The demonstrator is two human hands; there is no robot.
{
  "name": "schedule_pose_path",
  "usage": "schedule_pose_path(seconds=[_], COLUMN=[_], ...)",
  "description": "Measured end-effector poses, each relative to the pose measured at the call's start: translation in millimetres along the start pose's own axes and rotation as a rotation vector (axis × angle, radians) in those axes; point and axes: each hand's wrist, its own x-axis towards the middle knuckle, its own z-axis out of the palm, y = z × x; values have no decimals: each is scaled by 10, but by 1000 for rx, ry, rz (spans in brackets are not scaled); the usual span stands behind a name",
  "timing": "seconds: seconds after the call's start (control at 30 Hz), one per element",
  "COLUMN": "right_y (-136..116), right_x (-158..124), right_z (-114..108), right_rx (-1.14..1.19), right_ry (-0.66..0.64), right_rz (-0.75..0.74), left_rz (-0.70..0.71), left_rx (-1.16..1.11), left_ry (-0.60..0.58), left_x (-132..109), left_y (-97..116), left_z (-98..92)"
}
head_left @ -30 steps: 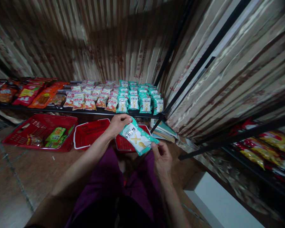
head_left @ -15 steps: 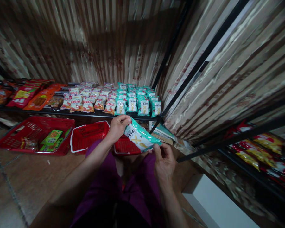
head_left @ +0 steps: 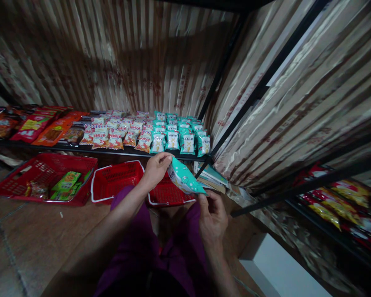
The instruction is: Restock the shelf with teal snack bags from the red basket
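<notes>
Between my two hands is a teal and white snack bag (head_left: pixel 185 176), tilted down to the right, its teal side with a small drawing turned up. My left hand (head_left: pixel 157 168) pinches its upper left end. At the lower right end, the thumb and fingers of my right hand (head_left: pixel 213 208) are closed on the bag's corner. Just beyond it, rows of matching teal snack bags (head_left: pixel 188 142) stand on a black shelf (head_left: pixel 120 151). Left of these are orange and white snack bags (head_left: pixel 115 138) in similar rows.
Red and orange packets (head_left: pixel 51 131) lie farther left on the shelf. Below stand red baskets (head_left: pixel 116 177), the left one holding green packs (head_left: pixel 66 183). A white box (head_left: pixel 278 264) sits at lower right. Black posts and striped curtains (head_left: pixel 126 53) enclose the shelf; more bags (head_left: pixel 330 204) lie right.
The bag has rolled in my hands, so its teal side now faces up instead of its printed white front. Both hands stay at its ends.
</notes>
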Motion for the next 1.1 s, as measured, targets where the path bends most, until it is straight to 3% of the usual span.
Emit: schedule_pose_path(seconds=[0.13, 0.33, 0.53, 0.63, 0.87, 1.0, 1.1], right_y=[-15, -28, 66, 121, 38, -62, -56], right_x=[-8, -86, -200, -245, -235, -90, 24], right_z=[-22, 55, 131, 150, 120, 123, 168], right_rx=[-185, -256, -264, -280, -363, -409, -492], right_ry=[14, 11, -23, -45, -214, -183, -251], right_rz=[-361, -565, -626, -639, -658, -734, -750], left_rz=[-77, -258, -391, -425, -347, -288, -272], left_rx=[-171, -474, -601, -627, -511, -509, -540], left_ry=[-8, 143, 57, 73, 163, 194, 175], left_x=[-41, -87, -170, -181, -144, -162, -182], left_y=[-61, -119, -103, -96, -109, -147, -166], left_z=[12, 106, 189, 236, 265, 236, 236])
